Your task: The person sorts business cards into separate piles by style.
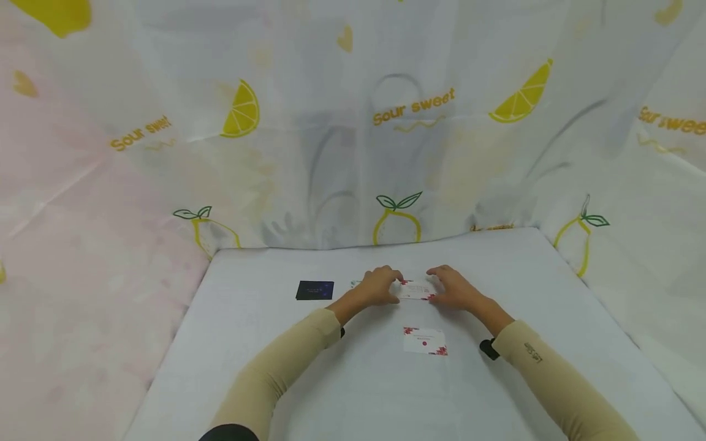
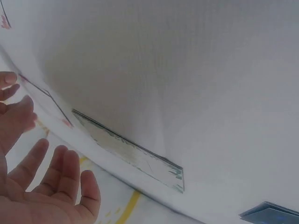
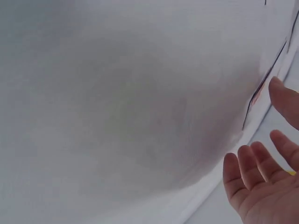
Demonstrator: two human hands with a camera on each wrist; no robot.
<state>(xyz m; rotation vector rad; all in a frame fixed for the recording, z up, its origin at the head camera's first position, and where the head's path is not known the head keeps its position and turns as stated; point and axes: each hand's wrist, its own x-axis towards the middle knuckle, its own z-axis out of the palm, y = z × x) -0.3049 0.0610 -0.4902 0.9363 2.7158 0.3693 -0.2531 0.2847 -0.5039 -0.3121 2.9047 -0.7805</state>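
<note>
A white card with red floral corners [image 1: 416, 290] lies on the table between the two hands. My left hand [image 1: 379, 286] is at its left end, thumb and fingers spread apart and loosely bent. At its right end my right hand [image 1: 453, 290] curves the same way, the thumb close to the card's near corner. Both hands show relaxed fingers with nothing gripped in the wrist views. Partly hidden behind the left hand is a small stack of white cards with green leaf print [image 2: 135, 151]. Nearer to me lies another white card with red flowers [image 1: 425, 341].
A dark blue stack of cards [image 1: 315, 290] lies to the left, in line with the others. The white tabletop [image 1: 353, 386] ends at a hanging lemon-print cloth [image 1: 342, 153] at the back, with more cloth on both sides.
</note>
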